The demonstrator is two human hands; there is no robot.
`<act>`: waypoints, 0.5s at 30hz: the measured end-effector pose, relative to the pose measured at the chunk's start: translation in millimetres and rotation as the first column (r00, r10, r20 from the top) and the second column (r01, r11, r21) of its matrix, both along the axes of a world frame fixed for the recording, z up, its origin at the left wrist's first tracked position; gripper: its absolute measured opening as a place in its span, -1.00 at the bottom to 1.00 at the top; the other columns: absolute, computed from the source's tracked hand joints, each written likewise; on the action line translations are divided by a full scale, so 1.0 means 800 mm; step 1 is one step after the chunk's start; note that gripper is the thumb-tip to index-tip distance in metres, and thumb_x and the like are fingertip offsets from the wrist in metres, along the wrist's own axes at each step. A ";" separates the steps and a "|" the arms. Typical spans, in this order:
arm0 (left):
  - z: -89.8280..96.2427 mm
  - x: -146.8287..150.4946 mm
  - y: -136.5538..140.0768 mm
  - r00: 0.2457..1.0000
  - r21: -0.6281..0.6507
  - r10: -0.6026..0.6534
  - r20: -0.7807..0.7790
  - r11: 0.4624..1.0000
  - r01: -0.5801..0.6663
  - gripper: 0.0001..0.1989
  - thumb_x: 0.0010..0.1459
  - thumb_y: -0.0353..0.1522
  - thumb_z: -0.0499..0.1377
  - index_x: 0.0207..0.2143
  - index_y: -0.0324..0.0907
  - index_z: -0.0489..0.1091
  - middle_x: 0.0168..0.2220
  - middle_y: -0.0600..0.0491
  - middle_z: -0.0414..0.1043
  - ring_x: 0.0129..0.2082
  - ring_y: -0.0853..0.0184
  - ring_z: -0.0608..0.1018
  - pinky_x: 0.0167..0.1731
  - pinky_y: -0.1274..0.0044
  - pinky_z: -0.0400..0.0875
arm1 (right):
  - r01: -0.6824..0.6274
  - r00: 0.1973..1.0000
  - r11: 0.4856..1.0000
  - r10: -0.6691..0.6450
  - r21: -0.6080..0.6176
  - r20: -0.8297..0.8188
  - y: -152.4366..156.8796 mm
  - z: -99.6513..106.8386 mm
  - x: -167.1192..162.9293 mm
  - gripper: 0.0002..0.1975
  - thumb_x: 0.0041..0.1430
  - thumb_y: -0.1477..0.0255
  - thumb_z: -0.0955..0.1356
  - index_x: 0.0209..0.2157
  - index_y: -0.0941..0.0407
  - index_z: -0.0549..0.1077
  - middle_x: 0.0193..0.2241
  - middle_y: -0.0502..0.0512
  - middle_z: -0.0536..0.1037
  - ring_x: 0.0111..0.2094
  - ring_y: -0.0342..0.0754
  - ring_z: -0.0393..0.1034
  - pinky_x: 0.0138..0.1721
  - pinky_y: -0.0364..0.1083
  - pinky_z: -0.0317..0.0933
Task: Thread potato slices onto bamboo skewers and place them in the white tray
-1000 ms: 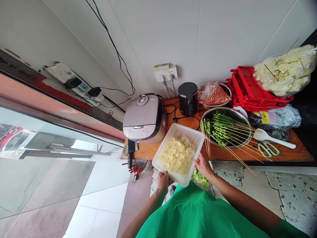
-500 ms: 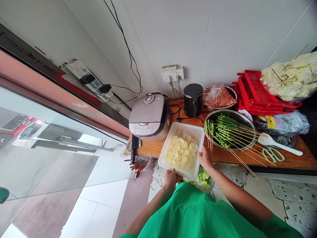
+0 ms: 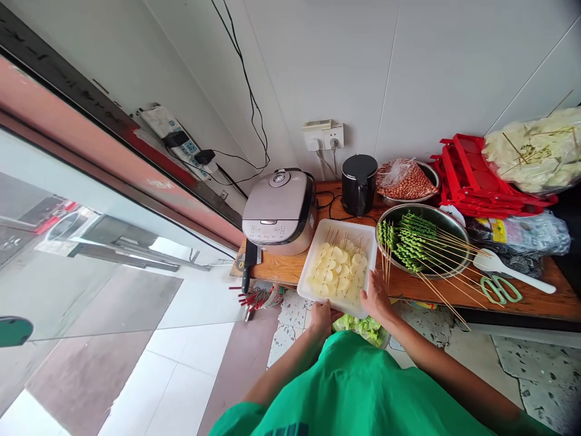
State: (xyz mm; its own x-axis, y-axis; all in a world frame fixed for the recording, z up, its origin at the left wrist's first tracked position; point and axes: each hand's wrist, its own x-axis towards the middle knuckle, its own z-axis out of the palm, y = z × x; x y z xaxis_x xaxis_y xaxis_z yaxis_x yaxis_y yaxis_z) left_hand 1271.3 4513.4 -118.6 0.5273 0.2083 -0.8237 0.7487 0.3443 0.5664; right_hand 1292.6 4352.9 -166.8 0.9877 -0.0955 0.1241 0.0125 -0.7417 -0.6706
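A white plastic tray (image 3: 370,251) holds skewered pale slices (image 3: 338,272), perhaps potato. Its far part lies over the wooden table, while its near edge juts past the table's front. My left hand (image 3: 321,316) grips the near edge, thumb on the rim and fingers underneath. At the near right corner, my right hand (image 3: 376,298) is against the tray's side; its fingers are partly hidden. Just right of the tray stands a steel bowl (image 3: 458,266) of green vegetable skewers (image 3: 411,239), sticks poking out over the table front.
On the wooden table (image 3: 284,269) are a rice cooker (image 3: 276,212), a cleaver (image 3: 249,263), a black kettle (image 3: 359,184), bagged peanuts (image 3: 406,178), red folded baskets (image 3: 481,178), a white rice scoop (image 3: 517,271) and green-handled scissors (image 3: 502,289). Leafy greens (image 3: 361,327) sit below the tray.
The tray, held at its near side, has shifted a little away from me, farther over the table. The camera view has turned slightly.
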 end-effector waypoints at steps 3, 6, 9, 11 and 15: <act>-0.003 0.002 -0.008 1.000 -0.019 -0.003 0.019 1.000 0.004 -0.81 0.27 -0.43 -0.06 -0.17 -0.33 0.28 -0.48 -0.05 0.43 -0.49 0.32 0.56 -0.28 0.43 0.54 | -0.098 0.993 0.995 0.099 -0.019 0.069 0.000 0.019 -0.029 -0.32 0.19 0.52 0.27 0.32 0.22 0.01 0.30 0.42 0.06 0.31 0.29 -0.05 0.21 0.26 0.06; -0.010 0.008 -0.017 0.999 -0.026 -0.018 0.028 0.999 0.019 -0.80 0.26 -0.44 -0.06 -0.13 -0.33 0.27 -0.39 -0.10 0.46 -0.44 0.31 0.58 -0.27 0.44 0.54 | -0.150 0.980 0.988 0.154 -0.044 0.126 -0.010 0.051 -0.050 -0.34 0.21 0.57 0.20 0.33 0.16 -0.02 0.33 0.35 -0.01 0.32 0.22 -0.07 0.20 0.21 0.12; -0.016 0.016 -0.029 0.999 -0.016 -0.011 0.040 1.000 0.012 -0.78 0.24 -0.45 -0.05 -0.09 -0.32 0.25 -0.32 -0.13 0.46 -0.42 0.31 0.58 -0.26 0.45 0.54 | -0.202 0.959 0.977 0.211 -0.066 0.192 -0.026 0.082 -0.062 -0.37 0.25 0.56 0.17 0.33 0.05 -0.02 0.34 0.25 0.00 0.31 0.18 -0.03 0.19 0.19 0.15; -0.015 0.016 -0.039 0.998 -0.004 0.033 0.047 0.999 -0.032 -0.76 0.21 -0.45 -0.02 -0.08 -0.32 0.26 -0.32 -0.15 0.45 -0.44 0.28 0.58 -0.29 0.45 0.54 | -0.264 0.930 0.962 0.271 -0.064 0.248 -0.036 0.093 -0.072 -0.36 0.27 0.54 0.16 0.35 -0.04 -0.05 0.31 0.21 0.09 0.26 0.19 0.11 0.12 0.22 0.25; -0.012 0.018 -0.058 0.973 -0.031 0.219 0.076 0.976 -0.217 -0.71 0.07 -0.46 0.11 -0.10 -0.27 0.32 -0.41 -0.22 0.43 -0.58 0.16 0.55 -0.48 0.36 0.51 | -0.354 0.872 0.934 0.316 0.035 0.374 -0.065 0.080 -0.082 -0.40 0.25 0.42 0.25 0.25 -0.36 0.12 0.13 0.03 0.37 0.03 0.20 0.40 -0.16 0.18 0.45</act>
